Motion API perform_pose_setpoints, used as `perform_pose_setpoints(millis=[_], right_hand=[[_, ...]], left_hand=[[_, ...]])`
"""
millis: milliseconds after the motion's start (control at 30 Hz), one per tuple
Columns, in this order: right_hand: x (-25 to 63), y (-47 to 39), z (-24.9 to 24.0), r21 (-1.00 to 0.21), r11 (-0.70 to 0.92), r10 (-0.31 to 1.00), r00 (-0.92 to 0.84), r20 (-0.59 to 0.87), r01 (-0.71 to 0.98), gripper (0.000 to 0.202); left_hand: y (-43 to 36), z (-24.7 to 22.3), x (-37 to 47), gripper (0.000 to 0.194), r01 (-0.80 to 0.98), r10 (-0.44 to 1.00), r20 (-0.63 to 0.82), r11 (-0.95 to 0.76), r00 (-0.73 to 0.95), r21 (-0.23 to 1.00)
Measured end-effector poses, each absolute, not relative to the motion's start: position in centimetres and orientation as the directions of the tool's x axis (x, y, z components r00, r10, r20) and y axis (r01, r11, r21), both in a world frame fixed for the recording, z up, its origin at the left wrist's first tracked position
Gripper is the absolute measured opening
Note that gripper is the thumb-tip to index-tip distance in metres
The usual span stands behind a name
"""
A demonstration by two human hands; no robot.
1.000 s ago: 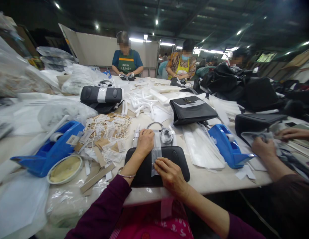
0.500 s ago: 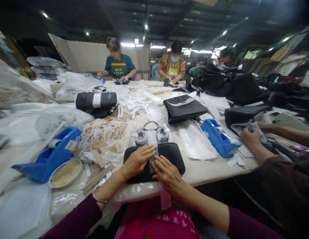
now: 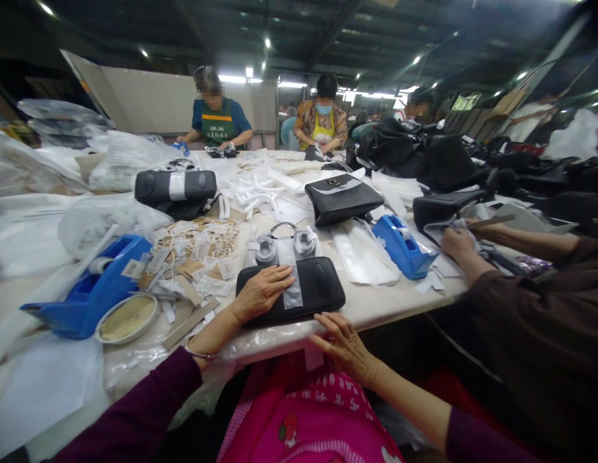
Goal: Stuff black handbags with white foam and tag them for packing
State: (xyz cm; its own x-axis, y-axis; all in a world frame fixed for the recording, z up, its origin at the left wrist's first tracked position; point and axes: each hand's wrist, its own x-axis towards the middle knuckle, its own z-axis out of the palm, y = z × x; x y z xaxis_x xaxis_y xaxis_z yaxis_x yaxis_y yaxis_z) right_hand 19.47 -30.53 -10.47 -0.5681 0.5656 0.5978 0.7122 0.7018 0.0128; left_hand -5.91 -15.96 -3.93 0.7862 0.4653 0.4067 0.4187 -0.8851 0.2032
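A black handbag lies on the table before me, its base towards me. Down its middle runs a translucent wrapping strip. Two plastic-wrapped coils and a handle show at its far side. My left hand rests flat on the bag, fingertips on the strip's left edge. Close to the bag's near edge, my right hand has its fingers spread and holds nothing. A small pale tape piece hangs at the table edge beside the right fingers.
Blue tape dispensers stand left and right. A round dish and tangled string tags lie left. Other black bags sit farther back. A co-worker's hand works at the right; two people face me across the table.
My right hand has lifted off the strip and drawn back to the bag's near edge, its fingers spreading. My left hand stays on the bag. The whole view has shifted slightly.
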Motion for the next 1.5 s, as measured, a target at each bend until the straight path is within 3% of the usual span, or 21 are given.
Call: perform_pose_setpoints(millis=[167,400,833,1200,1367,1500], right_hand=[[18.5,-31.0,-9.9,-0.016,0.68,0.571,-0.515,0.64,0.733,0.024],[16.1,-32.6,-5.7,-0.04,0.748,0.531,-0.561,0.635,0.663,0.018],[11.5,-34.8,-5.8,-0.091,0.641,0.618,-0.442,0.65,0.762,0.032],[9.0,-35.2,-3.7,-0.136,0.609,0.67,-0.415,0.615,0.781,0.034],[9.0,-31.7,0.5,-0.158,0.643,0.686,-0.471,0.555,0.75,0.037],[9.9,-25.2,3.3,-0.053,0.558,0.76,-0.484,0.433,0.828,0.029]], left_hand=[[-16.0,-4.1,-6.0,0.038,0.407,0.462,0.426,-0.887,0.778,0.219],[-16.4,-3.7,-6.1,0.038,0.475,0.504,0.417,-0.862,0.756,0.179],[-16.3,-4.1,-6.1,0.033,0.488,0.517,0.419,-0.853,0.747,0.183],[-16.8,-3.7,-6.3,0.041,0.427,0.473,0.422,-0.881,0.773,0.205],[-16.7,-3.8,-6.3,0.043,0.426,0.477,0.422,-0.879,0.771,0.216],[-16.9,-3.9,-6.5,0.043,0.412,0.475,0.435,-0.88,0.765,0.236]])
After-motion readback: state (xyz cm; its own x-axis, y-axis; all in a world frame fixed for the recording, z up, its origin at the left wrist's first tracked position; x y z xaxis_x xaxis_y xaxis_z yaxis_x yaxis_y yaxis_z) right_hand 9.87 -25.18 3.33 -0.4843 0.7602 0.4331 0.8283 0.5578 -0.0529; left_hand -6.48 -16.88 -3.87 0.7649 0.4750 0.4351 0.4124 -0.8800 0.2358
